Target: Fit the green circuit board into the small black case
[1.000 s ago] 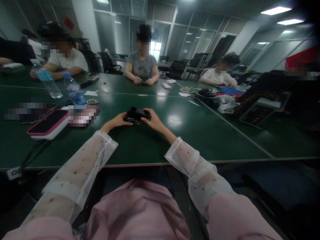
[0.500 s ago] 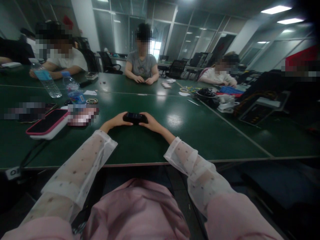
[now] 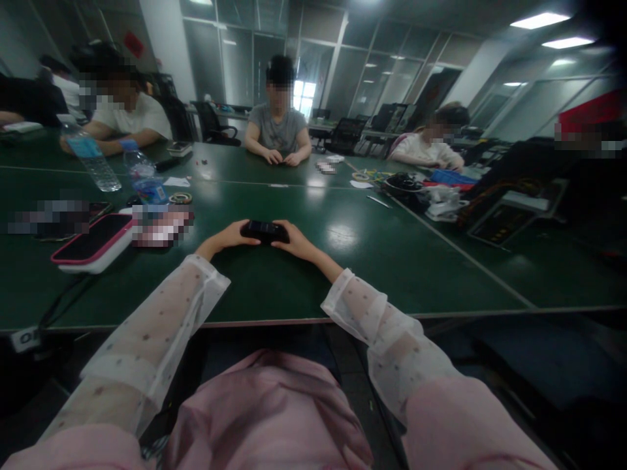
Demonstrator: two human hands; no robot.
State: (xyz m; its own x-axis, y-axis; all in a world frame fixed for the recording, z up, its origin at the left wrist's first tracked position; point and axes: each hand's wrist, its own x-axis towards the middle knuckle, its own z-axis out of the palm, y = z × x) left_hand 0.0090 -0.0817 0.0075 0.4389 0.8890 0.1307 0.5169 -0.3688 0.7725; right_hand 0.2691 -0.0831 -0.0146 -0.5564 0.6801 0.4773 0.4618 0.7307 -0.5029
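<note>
A small black device (image 3: 265, 231) with a dark screen is held between my two hands above the green table (image 3: 274, 287). My left hand (image 3: 234, 235) grips its left end, with the thumb along the near edge. Its right end is in my right hand (image 3: 292, 239), the thumb likewise on the near side. The fingers behind the device are mostly hidden. Both forearms, in sheer dotted sleeves, reach in over the table's front edge.
To the left lie a pink-rimmed phone (image 3: 95, 239), a pink item (image 3: 164, 228), a tape roll (image 3: 180, 198) and two bottles (image 3: 91, 156). A pen (image 3: 379, 202), cables and a black box (image 3: 509, 219) are at the right. Several people sit around the table.
My hands and the device have stayed in place. The person across the table has shifted their head slightly.
</note>
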